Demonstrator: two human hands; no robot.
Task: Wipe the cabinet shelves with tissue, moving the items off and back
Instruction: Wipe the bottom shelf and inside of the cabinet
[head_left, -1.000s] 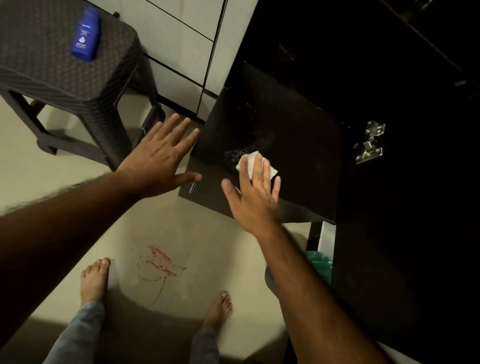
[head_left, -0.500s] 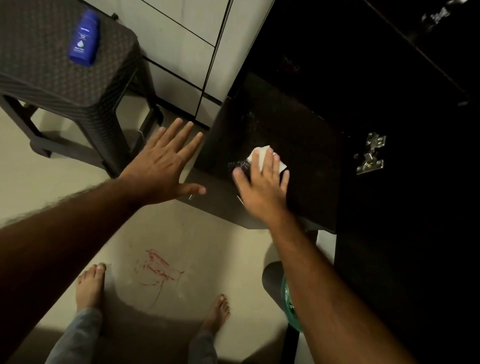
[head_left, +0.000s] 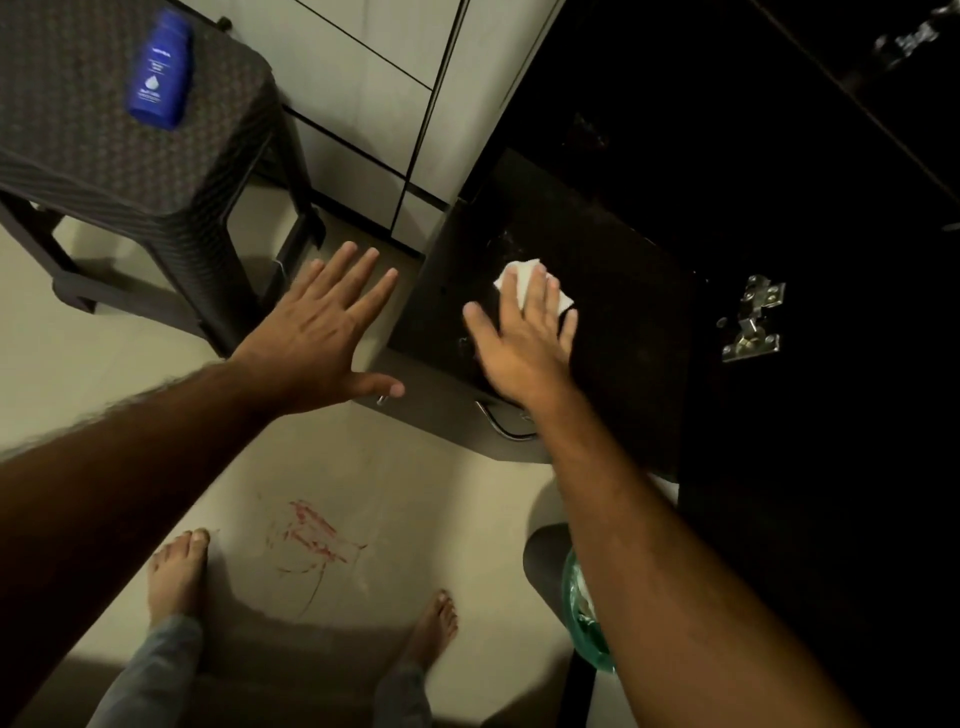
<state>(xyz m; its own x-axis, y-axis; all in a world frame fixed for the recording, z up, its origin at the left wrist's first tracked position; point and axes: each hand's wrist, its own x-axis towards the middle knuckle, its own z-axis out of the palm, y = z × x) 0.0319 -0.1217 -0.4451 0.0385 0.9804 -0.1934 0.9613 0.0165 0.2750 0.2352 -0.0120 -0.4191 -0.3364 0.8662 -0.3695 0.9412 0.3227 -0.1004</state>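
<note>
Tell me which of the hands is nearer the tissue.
Right. The right hand presses flat on the tissue on the dark shelf; the left hand hovers open beside the shelf.

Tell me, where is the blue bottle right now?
In the head view, the blue bottle lies at upper left on top of the dark woven stool, well away from the hands and the cabinet shelf.

Red scribbles (head_left: 306, 540) mark the floor near a green bin (head_left: 584, 618).
</note>
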